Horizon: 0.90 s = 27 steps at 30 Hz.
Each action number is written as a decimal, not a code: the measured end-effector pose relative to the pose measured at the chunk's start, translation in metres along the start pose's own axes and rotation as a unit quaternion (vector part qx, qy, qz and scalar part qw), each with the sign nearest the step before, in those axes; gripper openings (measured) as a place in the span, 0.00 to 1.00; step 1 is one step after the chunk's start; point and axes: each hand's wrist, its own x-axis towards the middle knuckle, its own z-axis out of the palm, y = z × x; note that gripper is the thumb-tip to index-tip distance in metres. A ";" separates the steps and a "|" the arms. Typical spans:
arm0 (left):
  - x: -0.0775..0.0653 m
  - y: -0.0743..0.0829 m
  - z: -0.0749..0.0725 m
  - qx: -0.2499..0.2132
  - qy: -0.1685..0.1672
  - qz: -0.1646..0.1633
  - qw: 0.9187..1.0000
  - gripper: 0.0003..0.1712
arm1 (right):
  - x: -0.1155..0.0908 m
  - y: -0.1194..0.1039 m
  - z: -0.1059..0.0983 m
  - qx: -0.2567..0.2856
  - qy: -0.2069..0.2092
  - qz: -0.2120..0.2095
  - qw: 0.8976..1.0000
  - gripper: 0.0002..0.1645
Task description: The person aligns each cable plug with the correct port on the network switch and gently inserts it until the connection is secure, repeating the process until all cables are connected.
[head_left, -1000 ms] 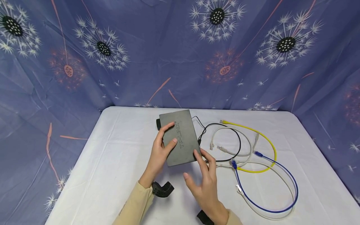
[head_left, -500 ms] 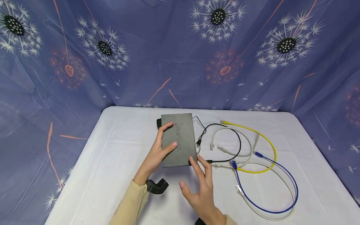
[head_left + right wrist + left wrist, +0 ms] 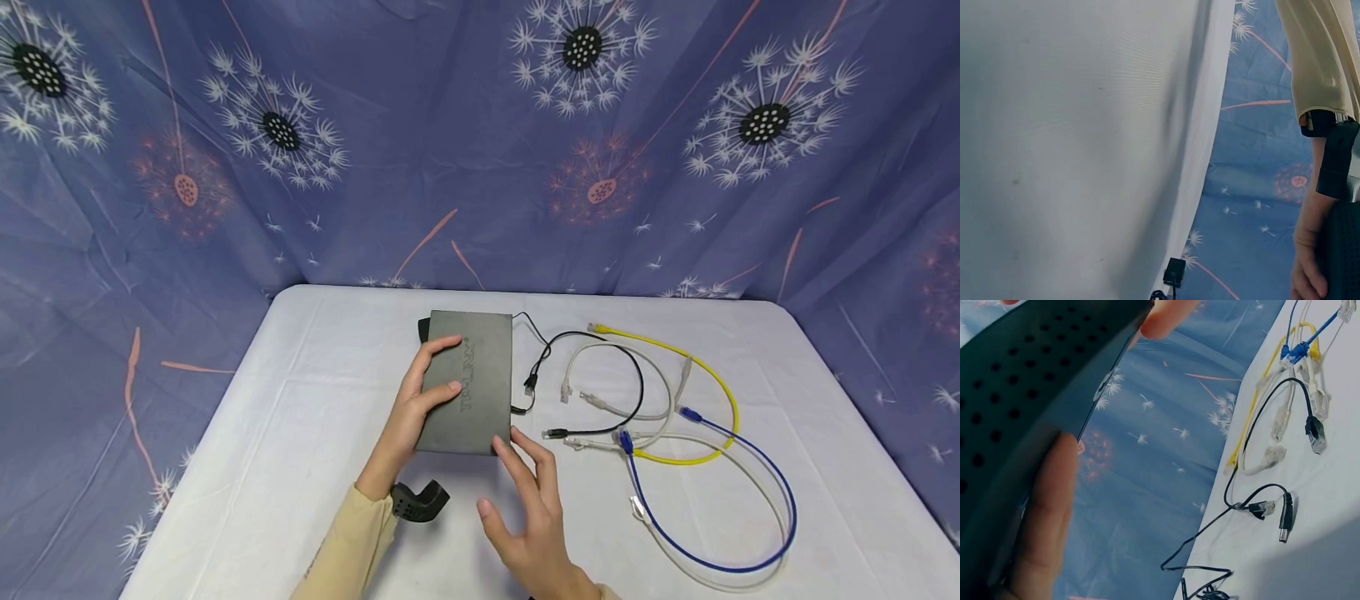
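A flat dark grey TP-LINK network box point(image 3: 480, 383) is held off the white table. My left hand point(image 3: 408, 408) grips its left side, thumb and index finger across the top. In the left wrist view, the case's dark perforated surface point(image 3: 1029, 381) fills the upper left, with a finger along its edge. My right hand point(image 3: 532, 517) touches the near right corner with its fingertips, fingers loosely extended and thumb spread away. Just right of the box lie a black power lead's barrel plug point(image 3: 1285, 525) and a black network cable point(image 3: 592, 431).
On the table's right side, a yellow cable point(image 3: 727, 387), a blue cable point(image 3: 791, 508) and several pale grey cables point(image 3: 663, 367) lie in overlapping loops. A black power adapter point(image 3: 424, 329) sits behind the box. A blue dandelion-print curtain point(image 3: 450, 150) hangs beyond the table's far edge.
The box has turned from a slant to nearly square with the table and come slightly nearer and left. Both hands moved along with it, keeping their contact.
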 end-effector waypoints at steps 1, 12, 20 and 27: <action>-0.001 0.000 0.000 0.000 0.003 0.002 1.000 0.30 | 0.001 0.000 -0.001 0.000 -0.001 -0.003 1.000 0.31; -0.004 0.000 -0.002 -0.015 0.019 0.012 1.000 0.30 | 0.017 0.009 -0.015 0.036 -0.012 -0.019 0.999 0.25; -0.004 -0.001 -0.004 -0.013 0.033 0.022 0.999 0.29 | 0.047 0.004 -0.030 0.051 -0.011 0.029 0.998 0.22; -0.004 -0.001 -0.005 -0.019 0.034 0.025 0.999 0.28 | 0.062 0.025 -0.048 0.054 -0.025 0.072 0.996 0.24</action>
